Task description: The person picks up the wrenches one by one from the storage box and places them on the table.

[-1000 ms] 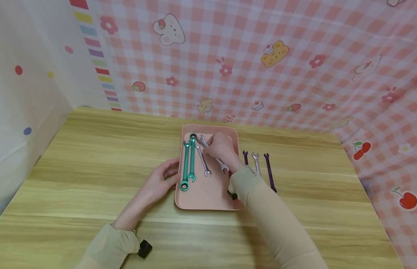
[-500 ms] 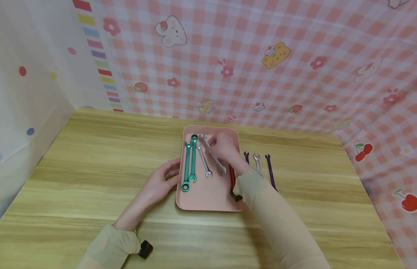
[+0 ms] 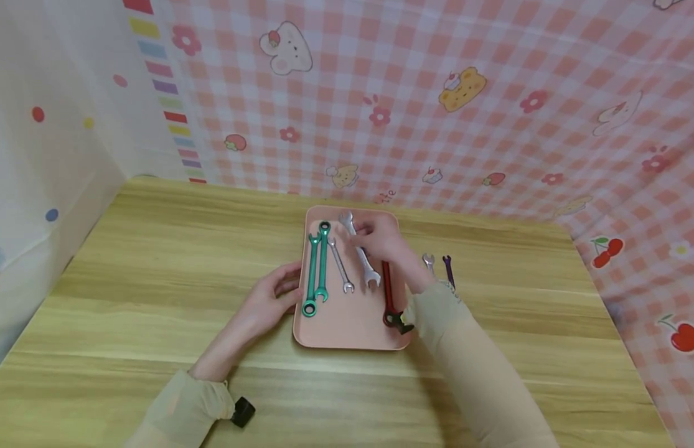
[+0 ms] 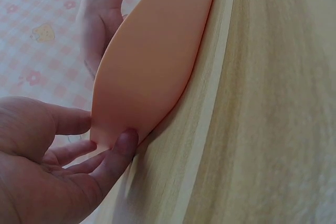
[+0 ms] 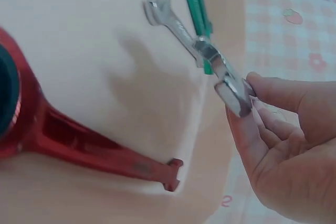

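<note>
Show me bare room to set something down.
Free: the near end of the tray, below the small silver wrench and left of the red wrench; the table left of the left hand. Crowded: the tray's far part, from two green wrenches to the right hand holding a larger silver wrench.

In the head view, the right arm (image 3: 475, 354) hides the lower ends of a silver wrench (image 3: 429, 261) and a purple wrench (image 3: 448, 267), and the right hand (image 3: 380, 238) covers the red wrench's (image 3: 388, 286) upper end. The right wrist view crops the red wrench's larger end, and marks on the small wrench (image 5: 178, 31) blur. From the left wrist, the tray's (image 4: 157, 40) wall conceals its contents.
</note>
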Motion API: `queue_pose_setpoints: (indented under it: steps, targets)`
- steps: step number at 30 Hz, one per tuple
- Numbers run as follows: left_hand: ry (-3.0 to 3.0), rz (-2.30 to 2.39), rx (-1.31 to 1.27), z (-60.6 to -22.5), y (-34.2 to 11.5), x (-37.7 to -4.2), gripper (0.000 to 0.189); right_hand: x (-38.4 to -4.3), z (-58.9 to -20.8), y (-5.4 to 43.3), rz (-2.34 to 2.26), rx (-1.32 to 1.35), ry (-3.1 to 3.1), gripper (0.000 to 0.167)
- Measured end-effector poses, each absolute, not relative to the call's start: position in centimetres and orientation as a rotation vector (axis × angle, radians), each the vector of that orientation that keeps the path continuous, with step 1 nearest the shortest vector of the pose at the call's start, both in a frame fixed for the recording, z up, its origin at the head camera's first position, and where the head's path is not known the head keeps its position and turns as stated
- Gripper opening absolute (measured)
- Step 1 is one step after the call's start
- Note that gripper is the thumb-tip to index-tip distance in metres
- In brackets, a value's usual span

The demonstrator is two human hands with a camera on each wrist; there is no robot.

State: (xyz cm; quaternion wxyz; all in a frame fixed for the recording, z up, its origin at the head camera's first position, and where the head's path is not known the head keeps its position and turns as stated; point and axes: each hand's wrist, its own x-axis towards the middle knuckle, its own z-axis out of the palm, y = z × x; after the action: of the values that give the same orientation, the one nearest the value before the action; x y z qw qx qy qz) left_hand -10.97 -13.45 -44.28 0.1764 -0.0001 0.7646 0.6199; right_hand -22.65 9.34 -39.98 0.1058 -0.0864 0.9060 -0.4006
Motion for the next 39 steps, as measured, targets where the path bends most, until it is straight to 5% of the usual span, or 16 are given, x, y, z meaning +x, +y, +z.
queue_pose_setpoints:
  steps: [10,39]
  targets:
    - [2.174,1.745,-0.009,-44.6,-13.6,-11.1,0.057,-21.6,-38.4,11.3,-1.341,-0.106,2.424,0.038]
    - [2.160,1.776,-0.012,-44.4,-13.5,-10.9,0.055,-15.5,-38.5,19.7,-1.827,0.012,2.344,0.047]
